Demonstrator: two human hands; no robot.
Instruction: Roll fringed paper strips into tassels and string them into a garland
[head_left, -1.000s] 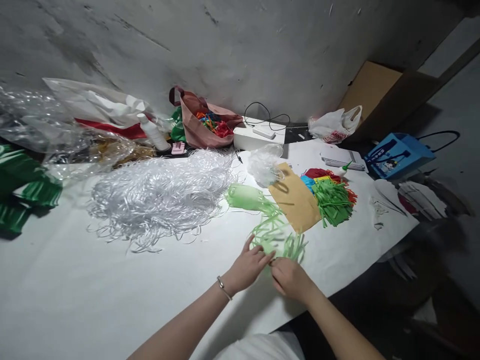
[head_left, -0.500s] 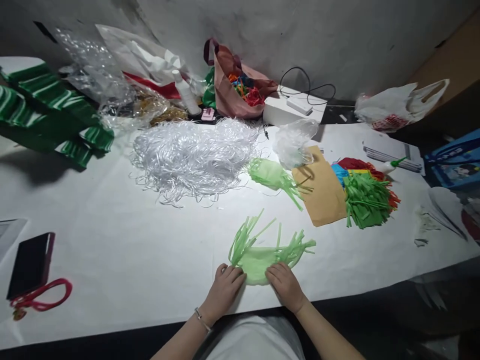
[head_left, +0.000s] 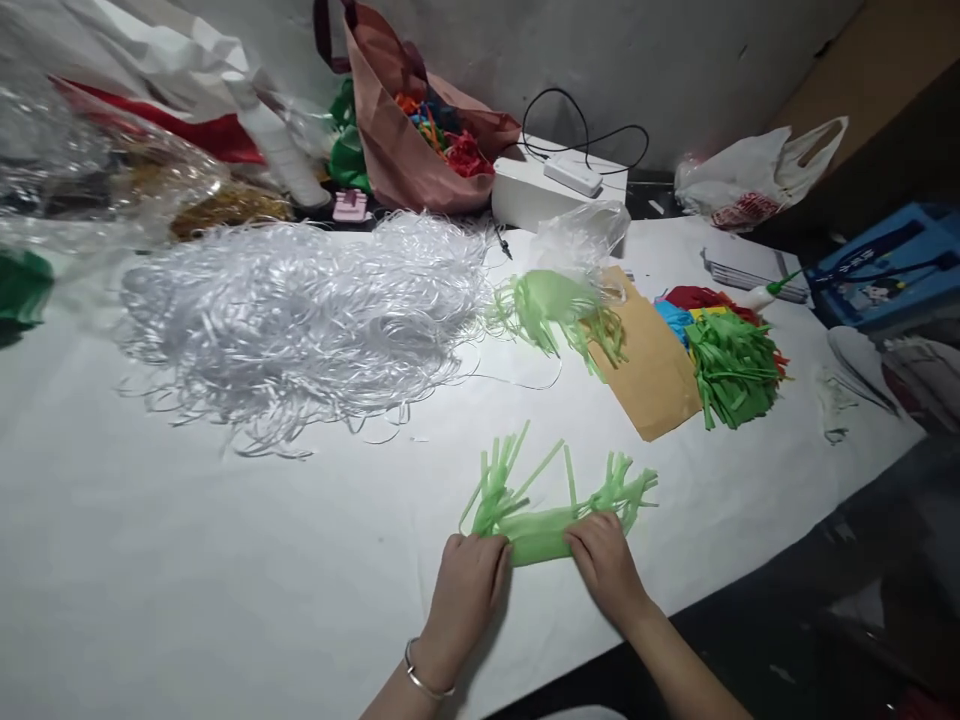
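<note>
A light green fringed paper piece (head_left: 541, 527) lies rolled into a narrow strip near the table's front edge, its cut strands sticking up and outward. My left hand (head_left: 466, 592) is closed on its left end and my right hand (head_left: 606, 563) is closed on its right end. A silver bracelet sits on my left wrist. A second light green fringed piece (head_left: 551, 305) lies farther back by a clear plastic bag (head_left: 581, 235).
A big heap of white shredded strands (head_left: 300, 320) fills the middle left. A brown envelope (head_left: 651, 365), a stack of coloured fringed papers (head_left: 731, 365) and a glue bottle (head_left: 761, 293) lie right. A brown bag (head_left: 409, 140), white box (head_left: 555, 190) and plastic wraps line the wall.
The green piece went from a flat half-round to a rolled strip under both hands. The view swung and moved closer; the phone at left is out of view.
</note>
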